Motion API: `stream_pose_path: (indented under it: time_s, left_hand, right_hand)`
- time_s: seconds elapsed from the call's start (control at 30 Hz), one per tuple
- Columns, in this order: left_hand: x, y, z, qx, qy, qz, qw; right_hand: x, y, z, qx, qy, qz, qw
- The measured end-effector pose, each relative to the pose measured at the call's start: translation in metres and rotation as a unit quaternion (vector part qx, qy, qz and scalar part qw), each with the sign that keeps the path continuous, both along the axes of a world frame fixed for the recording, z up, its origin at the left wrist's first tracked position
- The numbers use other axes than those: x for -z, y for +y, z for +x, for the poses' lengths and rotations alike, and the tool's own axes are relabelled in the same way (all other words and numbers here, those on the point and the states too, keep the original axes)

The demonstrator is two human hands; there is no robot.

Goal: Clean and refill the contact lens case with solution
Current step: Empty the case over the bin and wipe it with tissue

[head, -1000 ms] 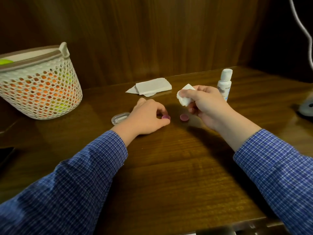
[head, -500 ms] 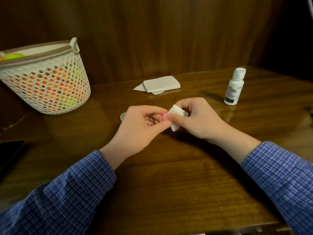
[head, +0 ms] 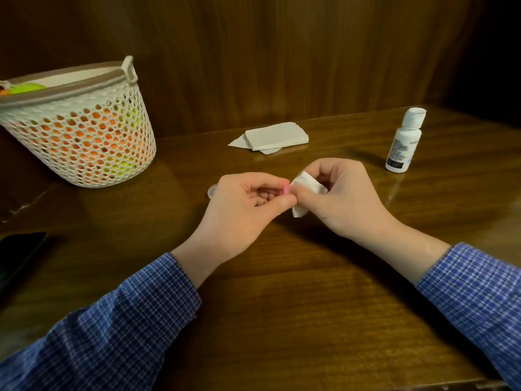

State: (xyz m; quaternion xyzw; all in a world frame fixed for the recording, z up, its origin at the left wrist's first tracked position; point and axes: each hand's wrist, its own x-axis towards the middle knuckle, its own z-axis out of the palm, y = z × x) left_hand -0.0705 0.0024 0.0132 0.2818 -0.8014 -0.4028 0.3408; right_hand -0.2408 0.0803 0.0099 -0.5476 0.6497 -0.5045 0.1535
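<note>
My left hand [head: 242, 210] pinches a small pink lens-case cap [head: 286, 190] between thumb and forefinger above the wooden table [head: 282, 306]. My right hand [head: 344, 198] holds a folded white tissue [head: 306, 193] pressed against that cap. The clear lens case [head: 211, 190] lies on the table just behind my left hand, mostly hidden by it. The second pink cap is out of sight. A white solution bottle [head: 404, 141] stands upright and capped to the right of my hands.
A white perforated basket [head: 81, 131] with orange and green contents stands at the far left. A stack of folded tissues [head: 273, 136] lies near the wooden back wall. A dark phone [head: 17, 255] rests at the left edge.
My left hand picked a pink cap up off the table and lifted it. My right hand brought the tissue against it. The view has shifted a little to the left.
</note>
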Motion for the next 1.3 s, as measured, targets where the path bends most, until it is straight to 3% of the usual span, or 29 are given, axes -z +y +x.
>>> stream_pose_path:
  time_s: [0.1, 0.23, 0.3, 0.4, 0.5, 0.63, 0.77, 0.87, 1.0, 1.13, 1.3]
  left_hand:
    - [-0.004, -0.005, 0.001, 0.039, -0.013, 0.022, 0.999]
    - [-0.012, -0.012, 0.005, 0.108, -0.007, 0.197, 0.974]
    - [-0.014, -0.014, 0.007, 0.142, -0.009, 0.277, 0.950]
    - [-0.016, -0.013, 0.005, 0.155, -0.021, 0.327, 0.932]
    - [-0.018, -0.011, 0.002, 0.134, -0.021, 0.310, 0.941]
    - [-0.016, -0.004, 0.000, 0.060, -0.007, 0.115, 0.992]
    - [-0.009, 0.005, -0.001, 0.059, 0.025, -0.002, 0.998]
    - [-0.009, 0.004, -0.002, 0.038, 0.012, -0.010, 0.999]
    - [-0.012, 0.001, 0.000, 0.057, -0.036, 0.005, 0.998]
    - [-0.015, 0.002, 0.003, 0.116, -0.055, 0.074, 0.989]
    - [-0.013, 0.003, 0.003, 0.131, -0.060, 0.129, 0.981]
  right_hand:
    - [0.003, 0.003, 0.003, 0.014, 0.078, -0.059, 0.995]
    - [0.002, 0.005, 0.003, -0.014, 0.194, -0.163, 0.967]
    - [0.001, 0.005, 0.000, -0.053, 0.199, -0.161, 0.965]
    - [-0.002, 0.005, -0.002, -0.093, 0.175, -0.118, 0.973]
    - [-0.002, 0.004, -0.001, -0.075, 0.156, -0.085, 0.981]
    - [-0.004, 0.001, -0.003, -0.038, 0.037, -0.038, 0.998]
    - [-0.004, -0.001, -0.001, -0.051, -0.046, 0.005, 0.998]
    - [-0.002, -0.001, 0.001, -0.040, -0.051, 0.000, 0.998]
    - [0.001, 0.002, 0.002, 0.008, 0.038, -0.063, 0.997]
    - [-0.002, 0.007, 0.002, -0.023, 0.127, -0.147, 0.981]
    - [-0.003, 0.007, 0.001, -0.052, 0.146, -0.176, 0.972]
